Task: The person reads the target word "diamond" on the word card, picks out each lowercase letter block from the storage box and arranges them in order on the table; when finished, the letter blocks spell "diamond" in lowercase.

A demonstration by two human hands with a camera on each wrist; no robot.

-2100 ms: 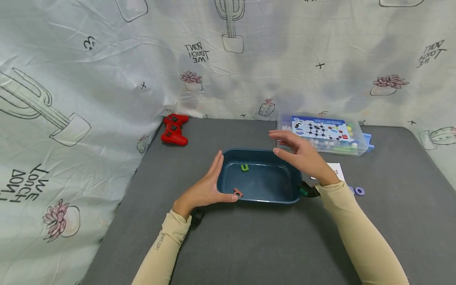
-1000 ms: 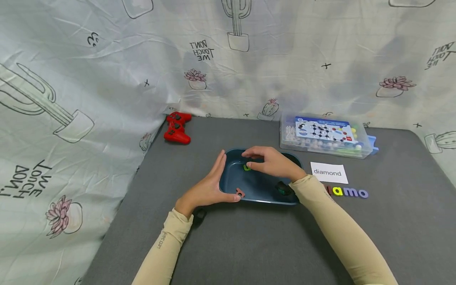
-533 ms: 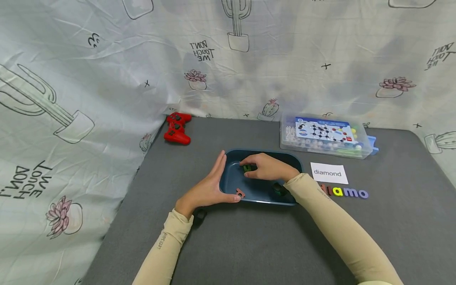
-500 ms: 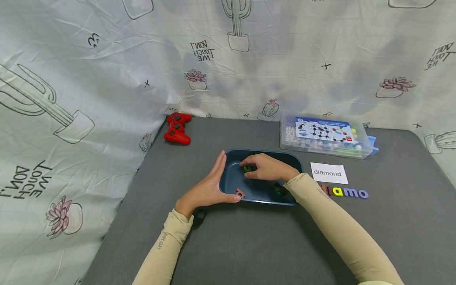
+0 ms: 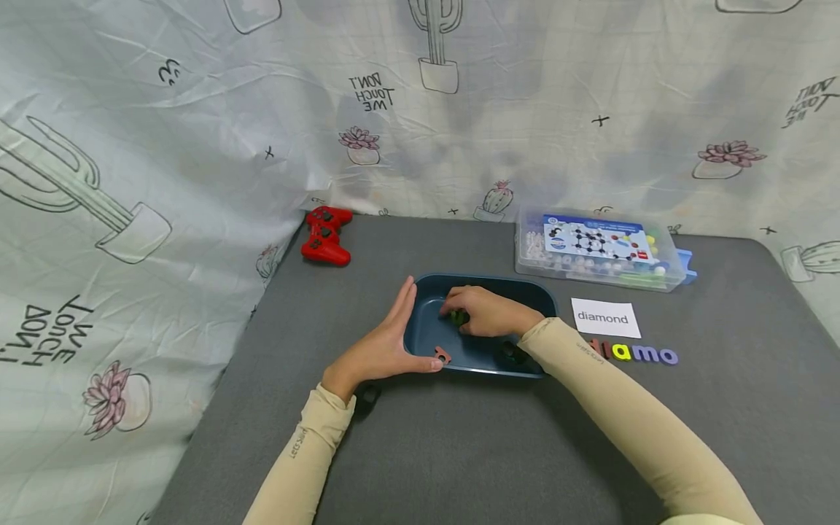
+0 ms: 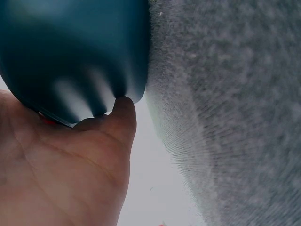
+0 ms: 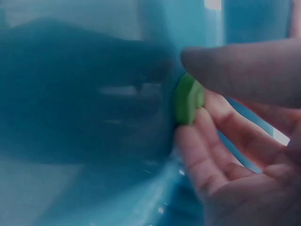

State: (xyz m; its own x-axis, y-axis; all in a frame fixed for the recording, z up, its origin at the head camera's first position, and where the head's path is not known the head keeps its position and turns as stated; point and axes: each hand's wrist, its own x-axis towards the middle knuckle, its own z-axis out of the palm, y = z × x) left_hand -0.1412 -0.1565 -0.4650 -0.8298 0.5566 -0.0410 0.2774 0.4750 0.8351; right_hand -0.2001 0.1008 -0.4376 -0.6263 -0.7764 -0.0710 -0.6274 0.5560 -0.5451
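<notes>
My left hand (image 5: 380,350) spans the near left corner of a dark blue tray (image 5: 485,367), straight fingers along its left side and thumb on the front rim. The left wrist view shows the same hand (image 6: 70,160) against the outside of the tray (image 6: 70,47). Inside the tray, my right hand (image 5: 495,312) pinches a green toy letter (image 5: 459,317), mostly covered by the fingers. Up close in the right wrist view, the green letter (image 7: 186,100) sits between thumb and fingers. A reddish-brown letter (image 5: 442,355) lies beside the left thumb.
Right of the tray lies a card (image 5: 605,319) reading "diamond". Below it stand coloured letters (image 5: 633,352) in a row, the first partly behind the right sleeve. A clear plastic box (image 5: 597,248) is at the back; a red game controller (image 5: 326,237) lies back left.
My right hand has come from above the tray's far right down into it and taken hold of the green letter, drawing it slightly nearer. The left hand stays at the tray's corner.
</notes>
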